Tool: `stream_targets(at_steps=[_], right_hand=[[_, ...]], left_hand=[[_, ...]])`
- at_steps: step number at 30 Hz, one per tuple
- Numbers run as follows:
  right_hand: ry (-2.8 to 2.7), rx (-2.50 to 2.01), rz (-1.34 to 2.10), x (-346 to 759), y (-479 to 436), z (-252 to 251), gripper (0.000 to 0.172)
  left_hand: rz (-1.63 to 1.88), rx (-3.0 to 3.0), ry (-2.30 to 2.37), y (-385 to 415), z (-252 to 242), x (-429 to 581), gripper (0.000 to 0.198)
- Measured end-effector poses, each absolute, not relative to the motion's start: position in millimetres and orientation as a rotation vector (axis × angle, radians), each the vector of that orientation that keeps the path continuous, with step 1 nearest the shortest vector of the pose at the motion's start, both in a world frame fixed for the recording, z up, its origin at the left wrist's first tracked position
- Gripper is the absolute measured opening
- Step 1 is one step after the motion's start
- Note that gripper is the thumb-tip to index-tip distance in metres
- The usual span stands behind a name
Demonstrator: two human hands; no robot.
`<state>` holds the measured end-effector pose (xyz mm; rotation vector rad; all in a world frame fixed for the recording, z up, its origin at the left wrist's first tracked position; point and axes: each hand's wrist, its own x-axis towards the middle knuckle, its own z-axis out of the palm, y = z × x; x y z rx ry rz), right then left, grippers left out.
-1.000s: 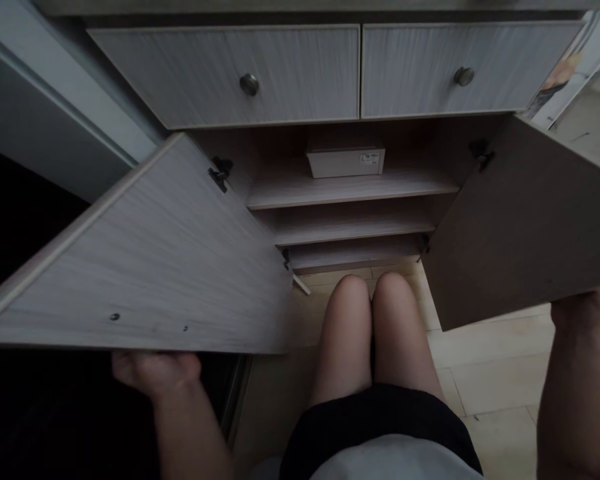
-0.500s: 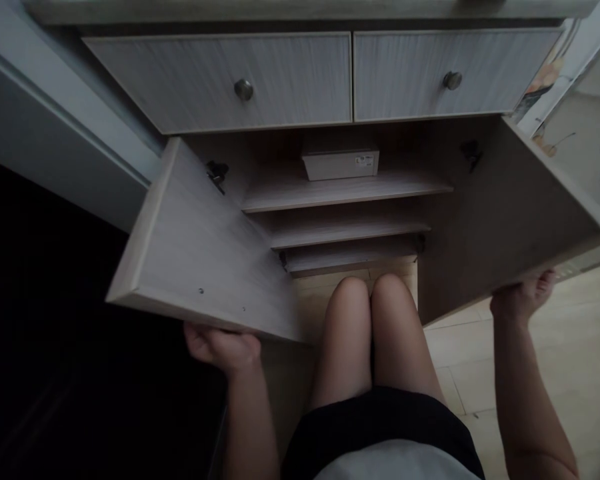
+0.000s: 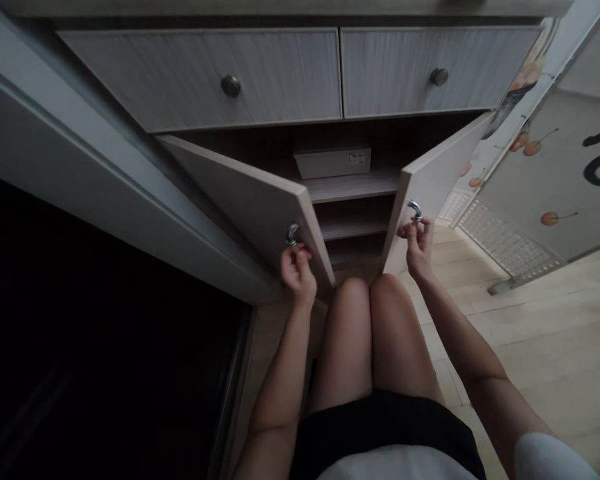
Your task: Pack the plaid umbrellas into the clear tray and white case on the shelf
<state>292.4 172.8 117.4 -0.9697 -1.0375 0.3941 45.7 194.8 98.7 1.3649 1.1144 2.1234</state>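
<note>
- Left door (image 3: pixel 245 207) and right door (image 3: pixel 437 173) stand partly open on the front of the cabinet (image 3: pixel 290 73), with a gap between them.
- Left hand (image 3: pixel 301 277) has its grip pinched on the left handle (image 3: pixel 293 233), which is shiny and curved.
- Right hand (image 3: pixel 420 252) has its grip pinched on the right handle (image 3: pixel 416 208), shiny too.
- Pale box (image 3: pixel 333 162) sits on the top shelf (image 3: pixel 353 187) inside.
- Two knees (image 3: pixel 353 300) are near the doors' bottom.
</note>
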Motion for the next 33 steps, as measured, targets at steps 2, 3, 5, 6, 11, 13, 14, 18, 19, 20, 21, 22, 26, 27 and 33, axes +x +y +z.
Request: stream_targets(at_steps=[2, 3, 5, 6, 11, 13, 14, 18, 19, 20, 21, 22, 26, 27, 33], right_hand=[[-1.093, -0.973, 0.436, 282.0, 193.5, 119.7, 0.036], [-1.122, -0.982, 0.452, 277.6, 203.3, 120.8, 0.035], [-1.185, -1.013, 0.480, 270.6, 220.7, 122.7, 0.033], [-1.213, -1.032, 0.489, 267.9, 228.4, 123.7, 0.032], [-1.322, -1.056, 0.491, 261.0, 263.9, 125.9, 0.035], [-1.358, -1.057, 0.492, 260.1, 279.7, 124.8, 0.035], [-1.370, -1.056, 0.496, 259.7, 288.1, 123.8, 0.036], [-1.394, -1.040, 0.502, 257.6, 320.6, 119.5, 0.037], [-1.403, -1.040, 0.501, 257.0, 327.7, 118.9, 0.037], [-1.413, -1.045, 0.500, 256.4, 334.2, 118.6, 0.037], [-1.424, -1.052, 0.499, 255.9, 340.0, 118.6, 0.037], [-1.434, -1.059, 0.499, 255.6, 345.2, 119.0, 0.038], [-1.474, -1.089, 0.481, 255.3, 361.0, 121.2, 0.043], [-1.480, -1.093, 0.481, 255.4, 364.2, 121.6, 0.045], [-1.482, -1.099, 0.495, 255.2, 380.2, 121.6, 0.051]], left_hand=[[2.027, 1.420, 1.084, 211.2, 103.3, 63.0, 0.048], [1.976, 1.446, 1.079, 219.8, 105.7, 71.1, 0.047], [1.883, 1.483, 1.092, 237.6, 110.3, 85.8, 0.042], [1.844, 1.498, 1.109, 246.4, 112.3, 92.1, 0.039], [1.760, 1.601, 1.161, 284.5, 117.3, 112.7, 0.033], [1.754, 1.650, 1.156, 296.1, 118.0, 116.9, 0.033], [1.747, 1.674, 1.157, 301.3, 118.3, 118.6, 0.033], [1.712, 1.721, 1.193, 321.6, 120.2, 124.8, 0.032], [1.703, 1.720, 1.203, 326.9, 120.6, 126.3, 0.031], [1.692, 1.719, 1.209, 332.5, 120.9, 127.8, 0.031], [1.679, 1.716, 1.215, 338.2, 121.1, 129.2, 0.031], [1.665, 1.713, 1.221, 343.9, 121.1, 130.4, 0.032], [1.621, 1.719, 1.225, 365.0, 120.3, 133.3, 0.033], [1.619, 1.723, 1.227, 369.2, 120.0, 133.6, 0.033], [1.590, 1.740, 1.261, 386.0, 120.6, 134.2, 0.023]])
